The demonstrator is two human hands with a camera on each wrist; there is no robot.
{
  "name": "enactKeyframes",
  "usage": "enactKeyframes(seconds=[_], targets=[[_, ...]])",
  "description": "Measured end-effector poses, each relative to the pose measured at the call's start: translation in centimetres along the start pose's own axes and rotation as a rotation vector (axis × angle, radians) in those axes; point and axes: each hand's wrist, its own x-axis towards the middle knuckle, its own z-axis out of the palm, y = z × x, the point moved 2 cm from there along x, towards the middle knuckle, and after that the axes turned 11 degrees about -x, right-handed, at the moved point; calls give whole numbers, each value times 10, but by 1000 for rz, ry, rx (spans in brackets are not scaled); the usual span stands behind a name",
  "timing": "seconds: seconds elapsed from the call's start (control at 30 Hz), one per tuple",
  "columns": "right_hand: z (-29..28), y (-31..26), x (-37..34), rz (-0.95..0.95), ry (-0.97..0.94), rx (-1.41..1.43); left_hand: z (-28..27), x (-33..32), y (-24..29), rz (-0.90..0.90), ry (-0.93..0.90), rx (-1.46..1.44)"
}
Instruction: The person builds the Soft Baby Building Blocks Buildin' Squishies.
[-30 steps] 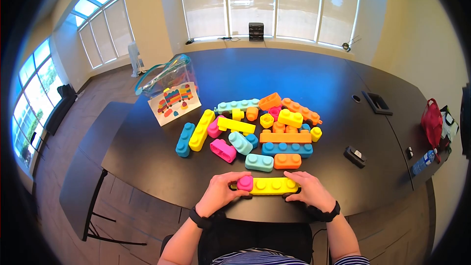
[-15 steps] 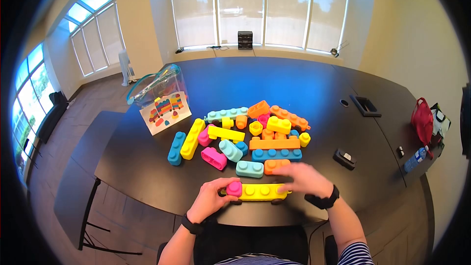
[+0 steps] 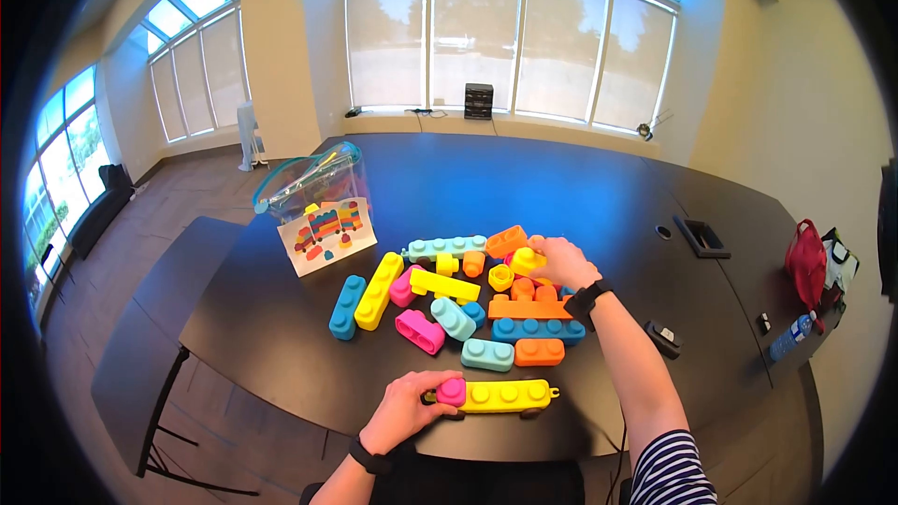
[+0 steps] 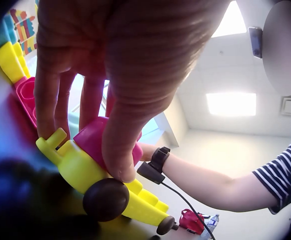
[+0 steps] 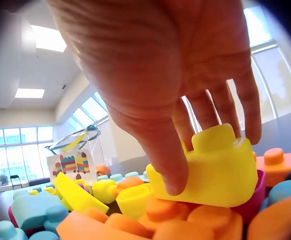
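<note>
A long yellow wheeled base (image 3: 505, 396) lies near the table's front edge, with a pink block (image 3: 451, 392) on its left end. My left hand (image 3: 408, 409) grips that pink block between thumb and fingers; in the left wrist view the thumb lies on the pink block (image 4: 93, 141) just above a dark wheel (image 4: 106, 199). Farther back, in the block pile, my right hand (image 3: 564, 264) holds a yellow two-stud block (image 3: 527, 262). The right wrist view shows the thumb on the near side of this yellow block (image 5: 205, 172) and the fingers behind it, above orange blocks (image 5: 160, 220).
Several loose blocks surround the right hand, including a long blue one (image 3: 538, 331), an orange one (image 3: 540, 353) and a light teal one (image 3: 487, 355). A clear bag with a picture card (image 3: 327, 236) stands at the back left. A black device (image 3: 663, 339) lies at the right.
My right hand has left the right end of the yellow base, reached away into the pile and taken hold of the yellow two-stud block. The left hand still grips the pink block.
</note>
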Motion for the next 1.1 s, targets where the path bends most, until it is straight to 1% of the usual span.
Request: enactKeyframes(seconds=[0.1,0.13,0.23,0.27,0.3,0.4,0.5,0.6,0.7,0.8,0.93,1.03,1.1], targets=[[-13,-29,0,-92,-74,208,-1,1,0,-8,-9,1],[-14,-33,0,-160,-93,315,0,2,-1,-4,-12,3],[-1,-3,23,-2,-38,239,1,2,-2,8,-12,9],[5,8,28,8,-31,169,2,2,-2,12,-7,10],[13,17,32,6,-64,111,2,2,-2,15,-1,12],[27,22,31,21,-150,-26,2,3,-1,10,-4,13],[35,13,33,-12,-168,-111,2,4,1,6,-15,-1],[31,11,35,-32,-165,-82,4,3,0,6,-34,4],[38,17,38,-93,-128,-56,5,3,1,-1,-36,15],[34,15,34,-179,-34,-154,5,4,2,-8,-38,16],[-17,-6,-2,-146,53,-142,5,4,4,-24,-39,25],[-43,1,-31,-147,218,-6,4,3,2,-11,-36,31],[-45,15,-55,-130,318,251,5,4,2,-2,-41,35]])
